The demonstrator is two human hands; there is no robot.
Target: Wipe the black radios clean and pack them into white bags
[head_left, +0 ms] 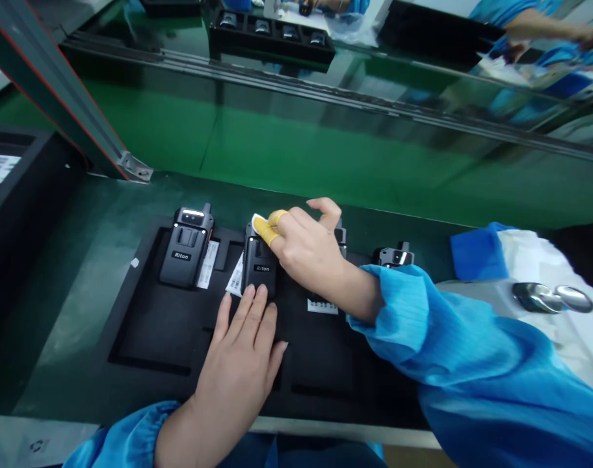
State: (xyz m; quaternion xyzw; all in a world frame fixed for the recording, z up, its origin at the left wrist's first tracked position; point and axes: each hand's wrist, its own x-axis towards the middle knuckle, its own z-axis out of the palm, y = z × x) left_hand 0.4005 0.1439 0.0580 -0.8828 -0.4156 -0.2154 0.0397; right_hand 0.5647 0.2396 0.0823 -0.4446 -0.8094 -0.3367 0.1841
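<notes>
A black two-way radio (260,268) marked Riton lies back up in a black foam tray (145,325). My left hand (242,348) lies flat with its fingertips on the radio's lower end. At its top end my right hand (303,244), with yellow finger cots on two fingers, presses a small white wipe (258,220) against it. To the left lies another radio (184,250) of the same kind beside a barcode label (208,264). A second label (235,276) sits left of the middle radio. My right hand and sleeve partly hide two more radios, one of them at the right (396,255).
Behind the tray runs a green panel with a metal rail (296,88); beyond it are a black tray of devices (272,36) and other people's arms. A metal post (57,84) stands at left. White cloth (535,260) and a metal-lidded container (538,297) lie at right.
</notes>
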